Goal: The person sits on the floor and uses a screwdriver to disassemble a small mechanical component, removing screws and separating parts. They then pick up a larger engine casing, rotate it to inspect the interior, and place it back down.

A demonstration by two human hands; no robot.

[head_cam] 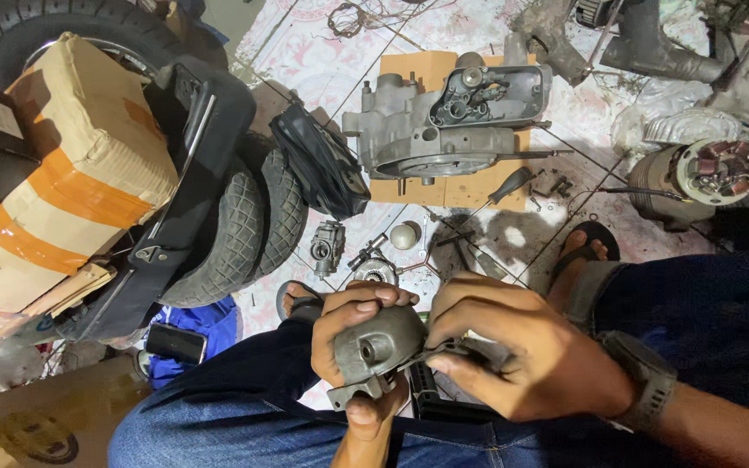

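Cardboard box [71, 165] with orange tape fills the far left, at nine o'clock of the scene, with a tyre [19, 30] behind it at eleven. Just right of the box a black panel [188, 165] leans over two treaded tyres [244, 225] that stand side by side on the tiled floor [305, 52]. Below them, at seven o'clock, a dark phone [175, 342] lies on blue cloth [210, 321].

Near the middle, a small carburettor [327, 247] sits on the floor at twelve o'clock of the hands. Higher up, a grey engine case [444, 121] rests on a cardboard sheet [409, 186], with a screwdriver [500, 191] just at its five o'clock.

Low in the centre, over the person's jeans [218, 416], the left hand [361, 325] is wrapped around a grey metal cover [374, 347], fingers over its top and thumb beneath. The right hand [522, 347], at three o'clock of the cover, pinches a thin dark piece [444, 351] against the cover's edge; it may be a gasket or a small tool, the view is too dim to tell. A watch [648, 377] sits on the right wrist.

At far right, two o'clock, a stator [717, 169] with copper coils sits atop a round housing.
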